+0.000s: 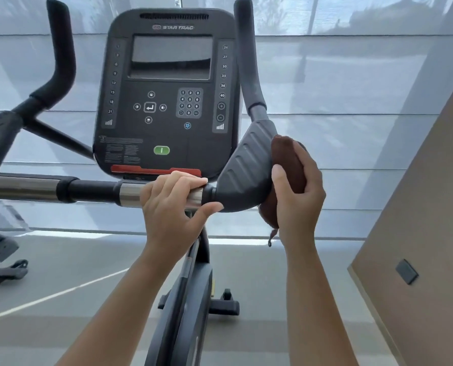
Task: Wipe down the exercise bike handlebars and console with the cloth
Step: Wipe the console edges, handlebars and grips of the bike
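Observation:
The black console (167, 91) of the exercise bike fills the upper middle, with a dark screen, a keypad and a green button. A horizontal handlebar (88, 190) with chrome sections runs below it. My left hand (172, 204) grips the chrome section at the bar's right end. My right hand (299, 191) holds a brown cloth (286, 159) pressed against the outer side of the grey ribbed elbow pad (246, 170). The right upright grip (246, 59) rises above that pad. The left upright grip (60, 54) stands at the far left.
The bike's frame post and base (188, 299) run down between my forearms onto a grey floor. Part of another machine (1, 260) sits at the lower left. A beige wall with a dark switch plate (406, 270) stands close on the right. Sheer blinds cover the windows behind.

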Demonstrator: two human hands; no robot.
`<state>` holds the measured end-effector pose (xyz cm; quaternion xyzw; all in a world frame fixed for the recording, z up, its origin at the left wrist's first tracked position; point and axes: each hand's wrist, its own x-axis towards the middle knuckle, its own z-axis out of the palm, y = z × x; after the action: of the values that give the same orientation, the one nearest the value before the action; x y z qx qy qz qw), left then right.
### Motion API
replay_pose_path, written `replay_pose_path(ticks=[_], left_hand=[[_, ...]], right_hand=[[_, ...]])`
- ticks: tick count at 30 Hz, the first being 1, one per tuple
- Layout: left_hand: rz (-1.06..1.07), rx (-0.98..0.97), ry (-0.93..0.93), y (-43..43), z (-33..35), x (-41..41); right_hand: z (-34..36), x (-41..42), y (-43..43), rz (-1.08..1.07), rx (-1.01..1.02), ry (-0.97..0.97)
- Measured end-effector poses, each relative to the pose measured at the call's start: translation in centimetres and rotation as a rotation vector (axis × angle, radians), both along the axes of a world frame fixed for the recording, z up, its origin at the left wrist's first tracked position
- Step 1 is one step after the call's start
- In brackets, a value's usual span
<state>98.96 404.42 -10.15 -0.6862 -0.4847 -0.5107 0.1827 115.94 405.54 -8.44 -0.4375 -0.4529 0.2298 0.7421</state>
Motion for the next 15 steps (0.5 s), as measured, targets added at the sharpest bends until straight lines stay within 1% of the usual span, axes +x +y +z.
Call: replay_pose_path(ticks=[10, 15], left_hand=[[-0.078, -0.065, 0.016, -0.3, 0.4, -0.7], [-0.139, -0.095, 0.021, -0.4, 0.6, -1.2]], right_hand=[[-1.8, -8.3, -2.1, -0.470, 0.150, 0.248], [-2.2, -12.3, -2.1, -0.596, 0.213, 0.379]])
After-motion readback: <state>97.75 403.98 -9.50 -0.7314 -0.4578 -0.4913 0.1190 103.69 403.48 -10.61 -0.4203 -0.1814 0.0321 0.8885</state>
